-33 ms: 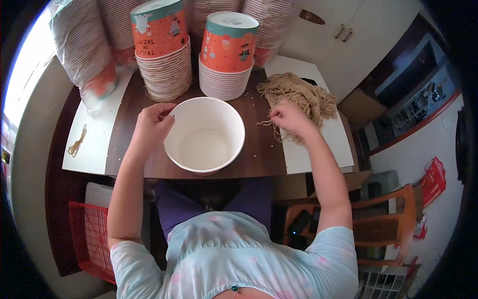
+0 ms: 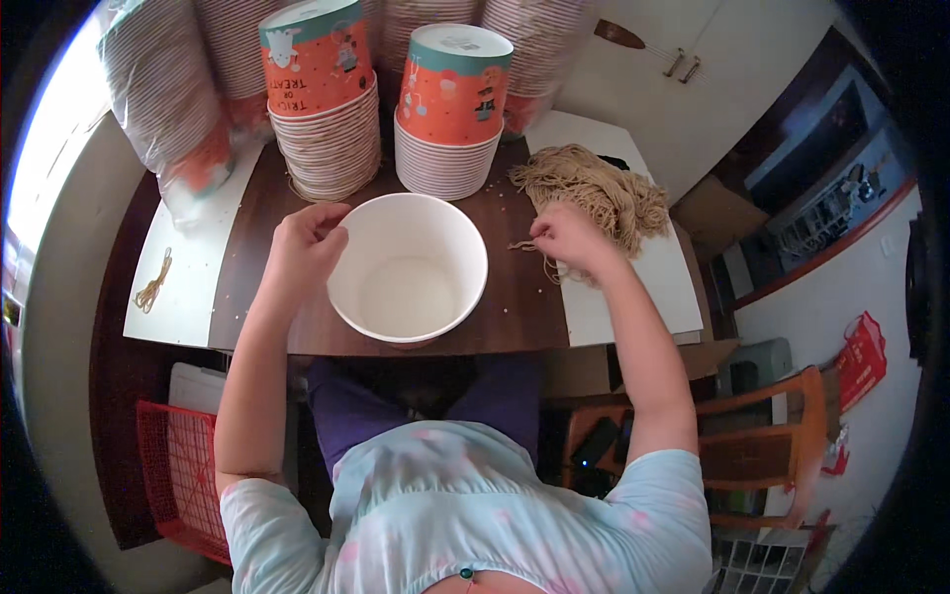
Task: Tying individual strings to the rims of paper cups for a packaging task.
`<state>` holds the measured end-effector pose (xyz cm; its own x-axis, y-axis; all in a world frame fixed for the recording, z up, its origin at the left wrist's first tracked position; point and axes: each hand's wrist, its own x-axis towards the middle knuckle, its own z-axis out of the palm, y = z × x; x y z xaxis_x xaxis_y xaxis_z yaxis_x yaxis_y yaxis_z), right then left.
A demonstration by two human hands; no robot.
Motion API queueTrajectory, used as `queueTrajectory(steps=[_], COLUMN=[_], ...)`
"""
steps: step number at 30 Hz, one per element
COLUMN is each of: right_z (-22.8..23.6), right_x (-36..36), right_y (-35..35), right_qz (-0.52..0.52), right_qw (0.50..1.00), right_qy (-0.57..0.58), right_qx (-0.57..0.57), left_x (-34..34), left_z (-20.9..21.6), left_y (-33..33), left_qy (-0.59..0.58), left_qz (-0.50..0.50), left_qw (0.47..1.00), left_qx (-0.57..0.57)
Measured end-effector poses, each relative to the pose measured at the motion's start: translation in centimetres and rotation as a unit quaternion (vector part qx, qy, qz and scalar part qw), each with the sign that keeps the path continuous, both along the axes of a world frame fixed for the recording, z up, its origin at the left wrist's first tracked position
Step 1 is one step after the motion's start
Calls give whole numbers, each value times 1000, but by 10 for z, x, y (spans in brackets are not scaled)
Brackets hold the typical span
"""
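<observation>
A white round paper tub stands at the table's front, its mouth facing me. My left hand is closed at its left rim, thumb and fingers pinched together there; any small thing between the fingertips is hidden. To the right lies a tangled heap of tan cord. At the heap's near left edge my right hand has its fingertips pinched on a strand of the cord. Loose ends hang out beside and below these fingers.
Behind the tub stand two stacks of upside-down orange and teal paper tubs, the left stack and the right stack. Plastic-wrapped stacks rise farther back. A small cord bundle lies on the left. A wooden chair stands at right.
My right hand has shifted slightly left along the edge of the cord heap, still pinched. The left hand and the tub are almost unmoved.
</observation>
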<state>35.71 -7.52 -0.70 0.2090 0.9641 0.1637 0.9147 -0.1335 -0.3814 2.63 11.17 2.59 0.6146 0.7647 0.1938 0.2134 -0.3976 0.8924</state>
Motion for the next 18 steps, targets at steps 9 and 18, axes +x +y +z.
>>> queueTrajectory(steps=[9, 18], right_z=[-22, 60], right_x=[12, -8], right_y=[13, 12], right_qz=[2, 24], right_qw=[937, 967], right_qy=[-342, -244], right_qx=[-68, -67], left_x=[-17, -23], left_z=[46, 52], left_y=[-44, -47], left_qy=[-52, -95], left_qz=[72, 27], left_qw=[971, 974], left_qx=[223, 205])
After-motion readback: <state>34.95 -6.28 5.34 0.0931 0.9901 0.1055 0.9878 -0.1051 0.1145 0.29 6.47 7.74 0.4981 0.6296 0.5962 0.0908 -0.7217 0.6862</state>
